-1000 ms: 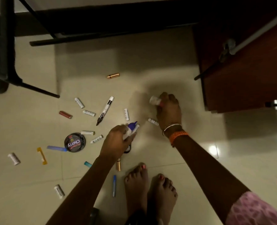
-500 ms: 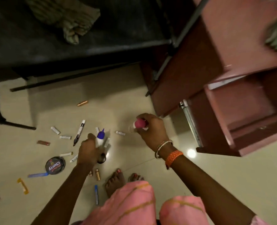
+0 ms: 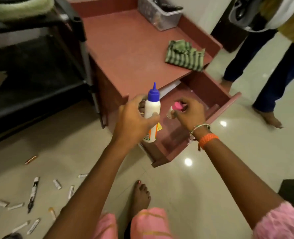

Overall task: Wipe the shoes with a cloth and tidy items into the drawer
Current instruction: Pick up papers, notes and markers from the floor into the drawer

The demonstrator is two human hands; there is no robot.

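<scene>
My left hand grips a white glue bottle with a blue pointed cap, held upright at the left edge of the open drawer. Over the drawer's inside, my right hand holds a small bottle with a pink cap. The red-brown drawer is pulled out from a low cabinet. A folded green striped cloth lies on the cabinet top near its right edge. No shoes are in view.
Small tubes, a marker and a copper-coloured tube are scattered on the tiled floor at lower left. A clear plastic basket stands at the cabinet's back. Another person's legs stand at right. A dark metal rack is at left.
I have stood up from the floor. Both hands rose with the glue bottle and the pink-capped bottle and now hang at the open drawer. The view swung up to the cabinet.
</scene>
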